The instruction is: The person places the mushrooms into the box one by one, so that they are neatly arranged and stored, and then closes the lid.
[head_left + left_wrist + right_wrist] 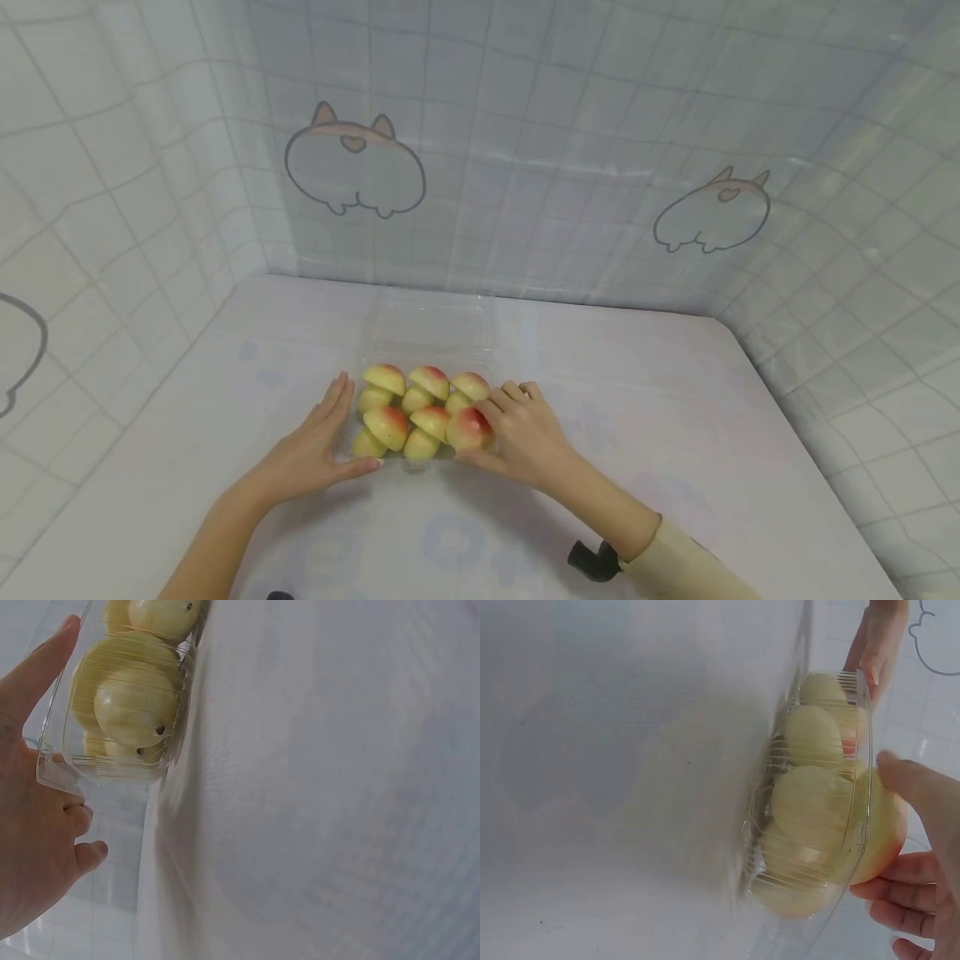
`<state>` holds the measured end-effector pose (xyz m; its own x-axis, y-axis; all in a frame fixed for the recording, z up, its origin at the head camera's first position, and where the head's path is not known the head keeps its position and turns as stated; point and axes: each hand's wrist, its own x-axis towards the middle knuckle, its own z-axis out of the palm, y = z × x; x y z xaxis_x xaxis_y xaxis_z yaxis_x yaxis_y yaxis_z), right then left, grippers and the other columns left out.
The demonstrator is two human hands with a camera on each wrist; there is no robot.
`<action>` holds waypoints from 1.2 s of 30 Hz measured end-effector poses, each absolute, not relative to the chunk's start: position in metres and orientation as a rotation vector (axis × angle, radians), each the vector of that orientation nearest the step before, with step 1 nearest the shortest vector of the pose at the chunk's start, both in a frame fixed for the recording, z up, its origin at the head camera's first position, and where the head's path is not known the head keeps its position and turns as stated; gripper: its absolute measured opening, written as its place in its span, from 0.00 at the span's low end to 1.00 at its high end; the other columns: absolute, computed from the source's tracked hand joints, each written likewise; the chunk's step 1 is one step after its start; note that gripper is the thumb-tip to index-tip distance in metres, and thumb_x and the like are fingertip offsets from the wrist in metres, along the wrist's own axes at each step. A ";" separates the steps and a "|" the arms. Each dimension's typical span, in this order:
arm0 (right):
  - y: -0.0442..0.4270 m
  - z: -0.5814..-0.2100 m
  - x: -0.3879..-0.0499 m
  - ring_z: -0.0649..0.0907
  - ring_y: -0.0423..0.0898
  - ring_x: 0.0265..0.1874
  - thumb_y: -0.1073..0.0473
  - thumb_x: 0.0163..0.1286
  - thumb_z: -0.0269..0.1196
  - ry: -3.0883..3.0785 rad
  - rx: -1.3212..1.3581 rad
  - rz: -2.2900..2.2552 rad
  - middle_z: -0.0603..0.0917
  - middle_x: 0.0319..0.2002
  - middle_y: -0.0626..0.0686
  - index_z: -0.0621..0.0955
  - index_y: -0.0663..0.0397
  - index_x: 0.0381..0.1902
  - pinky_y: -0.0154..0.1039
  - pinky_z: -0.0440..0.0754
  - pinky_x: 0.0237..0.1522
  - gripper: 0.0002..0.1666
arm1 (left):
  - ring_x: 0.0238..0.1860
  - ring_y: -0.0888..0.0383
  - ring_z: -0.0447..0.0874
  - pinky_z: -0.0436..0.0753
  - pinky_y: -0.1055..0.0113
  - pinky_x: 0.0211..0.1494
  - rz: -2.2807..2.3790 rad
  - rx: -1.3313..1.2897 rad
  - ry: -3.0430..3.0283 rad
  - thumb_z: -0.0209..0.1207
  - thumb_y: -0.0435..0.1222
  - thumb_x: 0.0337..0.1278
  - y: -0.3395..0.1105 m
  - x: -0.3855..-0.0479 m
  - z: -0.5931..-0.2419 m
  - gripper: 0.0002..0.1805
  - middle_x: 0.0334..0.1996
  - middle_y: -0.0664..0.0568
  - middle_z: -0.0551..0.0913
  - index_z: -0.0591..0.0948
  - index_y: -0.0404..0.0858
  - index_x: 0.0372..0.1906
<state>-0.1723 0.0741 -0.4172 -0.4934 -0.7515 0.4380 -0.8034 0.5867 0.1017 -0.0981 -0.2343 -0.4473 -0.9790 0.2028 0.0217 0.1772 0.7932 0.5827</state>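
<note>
A clear plastic clamshell box [414, 463] lies on the table with its lid [431, 323] folded back. Several yellow fruits with a red blush [386, 427] fill it in two layers, round ones below and wider ones on top. My left hand [311, 454] rests against the box's left side, fingers straight, thumb along the front rim. At the front right corner my right hand [525, 433] holds a red-tipped fruit [470, 428] between thumb and fingers. The right wrist view shows this fruit [881, 829] above the box rim; its far side is hidden by the hand.
A pale patterned cloth covers the table [637, 400]. Grid-patterned curtains [525, 167] with cartoon animals stand at the back and both sides. A black curved object [592, 562] sits beside the right sleeve [678, 558]. Another dark object [281, 596] shows at the bottom edge.
</note>
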 end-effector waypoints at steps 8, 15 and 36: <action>0.069 -0.416 -0.176 0.76 0.46 0.27 0.33 0.57 0.63 -2.366 1.214 0.099 0.80 0.23 0.48 0.78 0.55 0.44 0.41 0.72 0.39 0.32 | 0.74 0.39 0.36 0.49 0.39 0.71 0.958 0.317 2.932 0.64 0.61 0.49 -0.234 -0.098 -0.448 0.65 0.76 0.38 0.34 0.36 0.33 0.75; 0.064 -0.415 -0.179 0.69 0.45 0.20 0.35 0.60 0.64 -2.288 1.187 0.028 0.76 0.15 0.45 0.78 0.49 0.24 0.41 0.69 0.33 0.24 | 0.74 0.38 0.37 0.51 0.38 0.70 0.943 0.310 2.938 0.63 0.62 0.49 -0.234 -0.098 -0.448 0.65 0.76 0.38 0.34 0.36 0.33 0.75; 0.051 -0.417 -0.180 0.69 0.45 0.12 0.39 0.62 0.65 -2.271 1.064 -0.093 0.65 0.07 0.45 0.71 0.53 0.22 0.36 0.62 0.24 0.26 | 0.74 0.39 0.36 0.50 0.38 0.70 0.952 0.307 2.928 0.63 0.62 0.49 -0.235 -0.099 -0.448 0.65 0.76 0.40 0.33 0.36 0.33 0.75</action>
<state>-0.1796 0.0506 -0.4165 -0.4824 -0.7149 0.5062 -0.6711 0.6730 0.3109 -0.0989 -0.2350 -0.4484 -0.9792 0.2021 0.0164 0.1730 0.7910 0.5868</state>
